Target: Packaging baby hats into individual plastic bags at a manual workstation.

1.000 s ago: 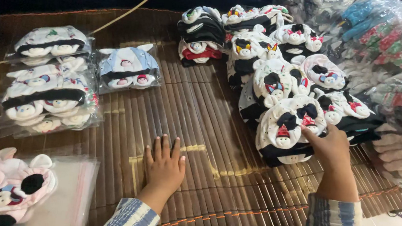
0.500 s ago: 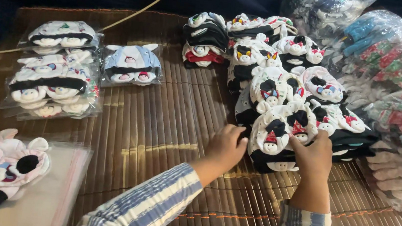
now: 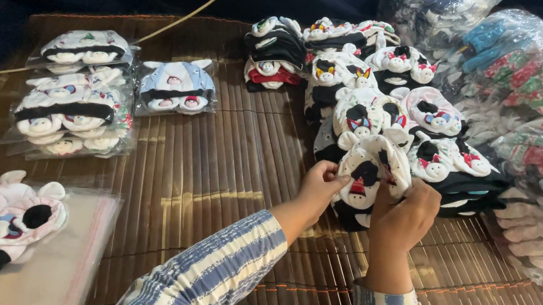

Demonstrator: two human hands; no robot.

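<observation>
Both hands' fingers [image 3: 330, 173] pinched shut on the little animal cap [image 3: 369, 172], mid-right; best lifted gently off the pile [image 3: 383, 97].

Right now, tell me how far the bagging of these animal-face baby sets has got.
Done: sealed bags lie at the mat's far left. In hand: the left hand and right hand lift a white set off the loose pile. Left: that pile, plus a pink set on an open bag.
</observation>
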